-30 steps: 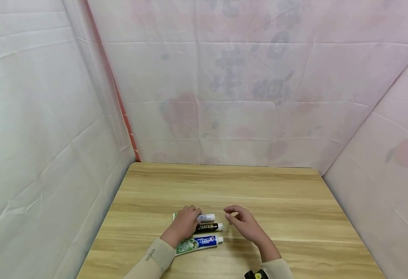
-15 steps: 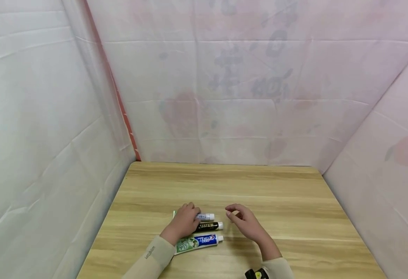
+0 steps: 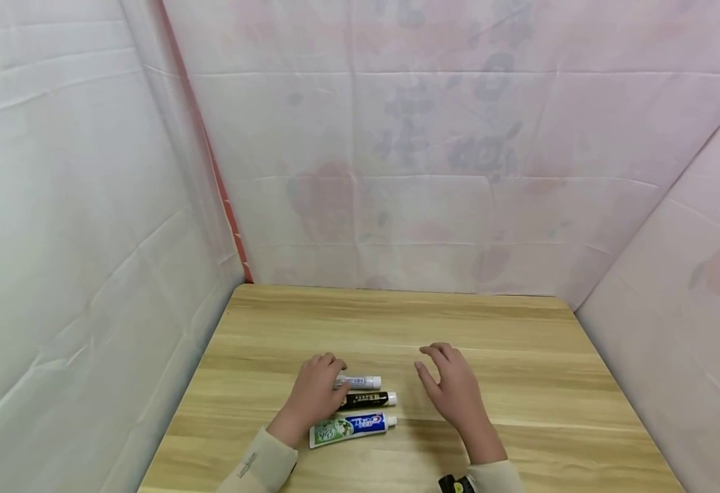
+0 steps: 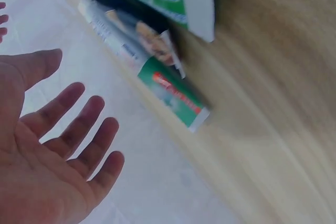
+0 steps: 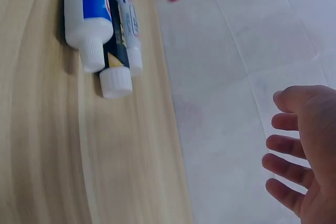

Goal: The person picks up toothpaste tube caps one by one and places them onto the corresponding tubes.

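Three toothpaste tubes lie side by side on the wooden table, caps pointing right in the head view. Nearest the person is a blue, green and white tube [image 3: 355, 429]. Behind it lies a black tube [image 3: 369, 399] with a white cap, and farthest back a slim white and green tube [image 3: 363, 383]. My left hand [image 3: 313, 394] hovers over the left ends of the two back tubes, hiding them in the head view. Its fingers [image 4: 92, 116] are spread and hold nothing in the left wrist view. To the right of the caps, my right hand [image 3: 455, 390] is raised with loosely bent, empty fingers [image 5: 286, 169].
The wood-grain table [image 3: 520, 356] has its back edge against a pale printed cloth [image 3: 421, 205]. More cloth hangs on the left and right sides. A black device [image 3: 456, 484] sits at the right wrist.
My left hand has lifted off the back tubes and shifted slightly left. My right hand has moved right and away from the person, its thumb and fingers opening wider. The tubes stay in place.
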Demonstrator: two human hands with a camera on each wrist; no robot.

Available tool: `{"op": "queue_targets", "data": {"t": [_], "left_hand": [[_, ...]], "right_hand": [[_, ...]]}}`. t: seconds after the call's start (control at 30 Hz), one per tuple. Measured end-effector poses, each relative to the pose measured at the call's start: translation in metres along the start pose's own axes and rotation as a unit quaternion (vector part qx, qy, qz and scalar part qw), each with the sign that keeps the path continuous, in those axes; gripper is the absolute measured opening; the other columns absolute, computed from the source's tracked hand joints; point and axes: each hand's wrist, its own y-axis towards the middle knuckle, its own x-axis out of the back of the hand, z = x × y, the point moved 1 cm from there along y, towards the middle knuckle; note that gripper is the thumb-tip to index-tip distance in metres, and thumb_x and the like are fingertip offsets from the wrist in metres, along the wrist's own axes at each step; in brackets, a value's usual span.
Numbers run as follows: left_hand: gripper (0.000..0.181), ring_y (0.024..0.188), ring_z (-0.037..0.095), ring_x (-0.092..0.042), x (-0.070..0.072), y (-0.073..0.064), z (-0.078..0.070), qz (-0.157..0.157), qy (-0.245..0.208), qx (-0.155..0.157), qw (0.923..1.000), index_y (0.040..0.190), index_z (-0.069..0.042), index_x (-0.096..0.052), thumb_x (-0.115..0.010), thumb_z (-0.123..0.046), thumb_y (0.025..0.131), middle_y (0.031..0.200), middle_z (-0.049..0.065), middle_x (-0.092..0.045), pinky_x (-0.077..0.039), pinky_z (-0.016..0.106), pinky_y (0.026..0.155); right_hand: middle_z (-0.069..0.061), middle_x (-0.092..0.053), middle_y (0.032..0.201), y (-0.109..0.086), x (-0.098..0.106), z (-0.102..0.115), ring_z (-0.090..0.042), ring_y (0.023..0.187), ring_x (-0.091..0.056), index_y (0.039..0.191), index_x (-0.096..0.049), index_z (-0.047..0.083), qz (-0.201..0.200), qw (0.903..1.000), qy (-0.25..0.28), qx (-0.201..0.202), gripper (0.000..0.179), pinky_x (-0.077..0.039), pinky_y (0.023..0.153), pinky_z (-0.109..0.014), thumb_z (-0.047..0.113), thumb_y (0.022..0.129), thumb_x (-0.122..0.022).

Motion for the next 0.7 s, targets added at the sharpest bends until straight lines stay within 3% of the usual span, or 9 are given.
{"op": "queue_targets", "data": {"t": [0.2, 0.4, 0.53, 0.7], "left_hand": [[0.033, 0.103, 0.026, -0.065, 0.010, 0.001, -0.003, -0.064, 0.003, -0.006, 0.9980, 0.118, -0.007, -0.075, -0.077, -0.034, 0.099, 0.112, 0.005, -0.070, -0.053, 0.052, 0.098], [0.029, 0.104, 0.026, -0.065, 0.011, 0.000, -0.003, -0.144, 0.016, -0.031, 0.9890, 0.114, -0.010, -0.075, -0.082, -0.031, 0.095, 0.113, 0.007, -0.069, -0.054, 0.051, 0.094], [0.039, 0.116, 0.033, -0.065, 0.012, -0.001, -0.003, -0.177, 0.019, -0.037, 0.9833, 0.120, -0.006, -0.074, -0.084, -0.031, 0.092, 0.126, 0.015, -0.068, -0.053, 0.056, 0.099], [0.056, 0.136, 0.042, -0.057, 0.015, -0.004, -0.006, -0.186, 0.014, -0.028, 0.9821, 0.135, -0.004, -0.069, -0.080, -0.041, 0.095, 0.146, 0.022, -0.061, -0.046, 0.065, 0.109]], "right_hand": [[-0.018, -0.071, 0.117, 0.000, 0.002, -0.008, -0.041, 0.106, -0.067, 0.118, -0.075, 0.004, -0.038, 0.9991, -0.018, 0.009, 0.032, -0.056, 0.085, -0.057, 0.021, 0.092, -0.083], [-0.024, -0.066, 0.128, -0.002, 0.001, -0.012, -0.048, 0.117, -0.062, 0.127, -0.071, 0.001, -0.060, 0.9979, -0.023, 0.000, 0.041, -0.052, 0.092, -0.066, 0.022, 0.092, -0.081], [-0.028, -0.059, 0.143, -0.002, 0.001, -0.013, -0.050, 0.130, -0.055, 0.138, -0.065, 0.001, -0.051, 0.9981, -0.031, -0.011, 0.051, -0.049, 0.098, -0.070, 0.026, 0.095, -0.078], [-0.028, -0.044, 0.160, -0.005, 0.001, -0.016, -0.051, 0.146, -0.042, 0.151, -0.055, 0.004, -0.012, 0.9979, -0.048, -0.041, 0.065, -0.043, 0.107, -0.072, 0.035, 0.097, -0.075]]}}
